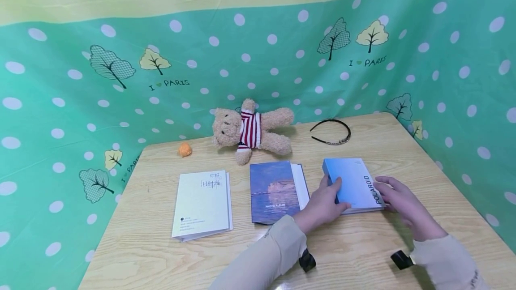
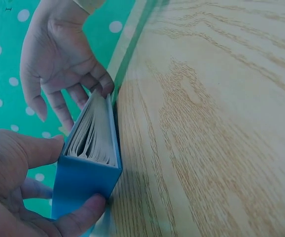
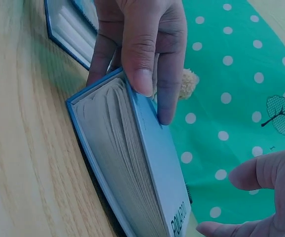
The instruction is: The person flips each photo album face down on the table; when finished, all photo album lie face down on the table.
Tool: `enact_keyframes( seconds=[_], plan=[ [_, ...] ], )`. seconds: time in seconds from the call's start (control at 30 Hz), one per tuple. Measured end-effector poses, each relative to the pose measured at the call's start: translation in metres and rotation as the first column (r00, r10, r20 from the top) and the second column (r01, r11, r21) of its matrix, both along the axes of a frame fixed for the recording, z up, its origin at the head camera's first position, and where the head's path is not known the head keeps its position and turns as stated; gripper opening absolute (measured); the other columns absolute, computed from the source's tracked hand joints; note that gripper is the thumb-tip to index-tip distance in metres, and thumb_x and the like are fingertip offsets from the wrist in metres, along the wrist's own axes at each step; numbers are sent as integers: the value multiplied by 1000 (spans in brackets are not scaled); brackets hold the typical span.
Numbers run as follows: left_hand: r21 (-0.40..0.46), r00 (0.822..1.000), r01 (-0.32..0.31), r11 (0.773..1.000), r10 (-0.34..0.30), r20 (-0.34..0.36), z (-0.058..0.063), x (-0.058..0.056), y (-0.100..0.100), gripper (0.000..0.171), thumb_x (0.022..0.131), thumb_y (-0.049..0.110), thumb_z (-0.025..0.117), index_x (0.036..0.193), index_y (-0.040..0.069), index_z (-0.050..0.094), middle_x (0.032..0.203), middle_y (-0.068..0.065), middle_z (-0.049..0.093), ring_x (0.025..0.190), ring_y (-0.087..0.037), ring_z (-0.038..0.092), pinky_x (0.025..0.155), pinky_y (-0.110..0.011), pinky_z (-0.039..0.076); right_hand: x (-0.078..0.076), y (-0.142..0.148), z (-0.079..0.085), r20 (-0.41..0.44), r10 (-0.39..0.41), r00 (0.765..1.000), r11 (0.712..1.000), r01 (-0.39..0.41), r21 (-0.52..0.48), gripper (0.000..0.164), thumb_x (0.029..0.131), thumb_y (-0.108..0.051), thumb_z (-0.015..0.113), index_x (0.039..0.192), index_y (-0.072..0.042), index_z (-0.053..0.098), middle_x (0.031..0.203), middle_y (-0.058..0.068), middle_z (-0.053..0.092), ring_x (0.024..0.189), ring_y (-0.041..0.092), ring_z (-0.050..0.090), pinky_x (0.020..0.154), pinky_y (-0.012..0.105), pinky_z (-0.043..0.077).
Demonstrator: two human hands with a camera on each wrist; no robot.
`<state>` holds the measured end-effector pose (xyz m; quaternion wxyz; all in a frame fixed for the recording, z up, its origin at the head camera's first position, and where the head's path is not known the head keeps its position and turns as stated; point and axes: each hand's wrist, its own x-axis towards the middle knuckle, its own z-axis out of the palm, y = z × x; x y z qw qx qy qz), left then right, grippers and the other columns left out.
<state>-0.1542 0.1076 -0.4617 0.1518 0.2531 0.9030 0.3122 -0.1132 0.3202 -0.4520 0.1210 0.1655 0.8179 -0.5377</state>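
Note:
A light-blue photo album (image 1: 351, 183) marked POLAROID lies at the right of the table, its page edges showing in the left wrist view. My left hand (image 1: 324, 205) grips it at the spine side, with the thumb (image 3: 143, 81) on the front cover and other fingers at the spine. Beside the album's opposite edge is my right hand (image 1: 403, 202), fingers spread and loosely bent. In the left wrist view some fingertips of the right hand (image 2: 66, 54) touch or nearly touch that edge; exact contact is unclear.
Left of it lie a dark-blue photo album (image 1: 271, 191) and a white album (image 1: 201, 205). A teddy bear (image 1: 251, 131) in a striped shirt, a black headband (image 1: 347, 131) and a small orange ball (image 1: 185, 149) are along the back. Green dotted cloth (image 1: 242, 66) hangs behind the table.

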Motion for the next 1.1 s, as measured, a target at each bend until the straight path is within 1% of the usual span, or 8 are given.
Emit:
enact_keyframes(
  seconds=[0.17, 0.27, 0.33, 0.57, 0.73, 0.87, 1.0, 1.1],
  plan=[
    [8, 1000, -7, 1000, 7, -4, -1, 0, -1, 74, 91, 35, 69, 153, 17, 33, 159, -16, 20, 135, -26, 41, 103, -24, 40, 2, -3, 5, -5, 9, 1000, 1000, -9, -7, 73, 104, -43, 36, 150, 10, 16, 145, 37, 30, 126, 48, 42, 84, 34, 48],
    [19, 1000, -8, 1000, 8, 3, -1, 0, -1, 74, 91, 34, 69, 153, 17, 33, 159, -17, 20, 135, -27, 41, 104, -25, 40, 2, -2, 3, 4, 8, 1000, 1000, -8, -4, 75, 103, -45, 35, 151, 9, 14, 147, 38, 27, 128, 50, 39, 89, 40, 47],
    [25, 1000, -8, 1000, 8, 9, -1, 0, -1, 73, 92, 33, 68, 153, 17, 32, 159, -17, 19, 136, -27, 40, 104, -24, 40, 1, 1, -1, 6, 5, 1000, 1000, -5, -10, 77, 103, -48, 36, 151, 8, 13, 147, 38, 25, 129, 51, 36, 91, 47, 46],
    [43, 1000, -11, 999, 10, 24, 0, 1, -1, 74, 91, 32, 69, 153, 17, 32, 159, -15, 19, 136, -24, 40, 102, -22, 40, -8, 16, -28, -15, -39, 999, 999, 39, 20, 84, 97, -59, 41, 153, 0, 19, 148, 34, 30, 129, 49, 39, 90, 47, 48],
    [52, 1000, -10, 999, 8, 26, -1, 0, -2, 74, 91, 31, 69, 153, 16, 32, 159, -16, 19, 136, -25, 40, 102, -22, 40, -9, 18, -33, -36, -42, 998, 999, 43, 10, 84, 98, -58, 40, 154, 0, 17, 149, 34, 26, 130, 50, 36, 97, 58, 41],
    [50, 1000, -15, 999, 14, 19, -1, 0, -1, 72, 90, 30, 70, 152, 19, 35, 159, -15, 21, 134, -24, 42, 102, -22, 40, -8, 18, -33, -65, -49, 997, 999, 50, 10, 86, 96, -60, 42, 154, -1, 19, 149, 33, 28, 129, 49, 38, 95, 55, 42],
    [44, 1000, -23, 999, 22, 20, -1, 1, 0, 69, 90, 31, 71, 151, 22, 38, 158, -13, 22, 133, -23, 43, 102, -23, 40, -8, 22, -38, -122, -62, 991, 998, 63, 1, 92, 92, -66, 44, 152, 1, 23, 147, 31, 34, 127, 45, 39, 88, 46, 47],
    [44, 999, -26, 999, 25, 23, -1, 1, 0, 68, 90, 30, 70, 150, 22, 39, 158, -13, 23, 133, -23, 44, 102, -23, 41, -7, 19, -33, -129, -62, 990, 998, 64, 10, 91, 93, -65, 44, 151, 2, 24, 145, 32, 36, 126, 42, 40, 84, 39, 48]
  ],
)
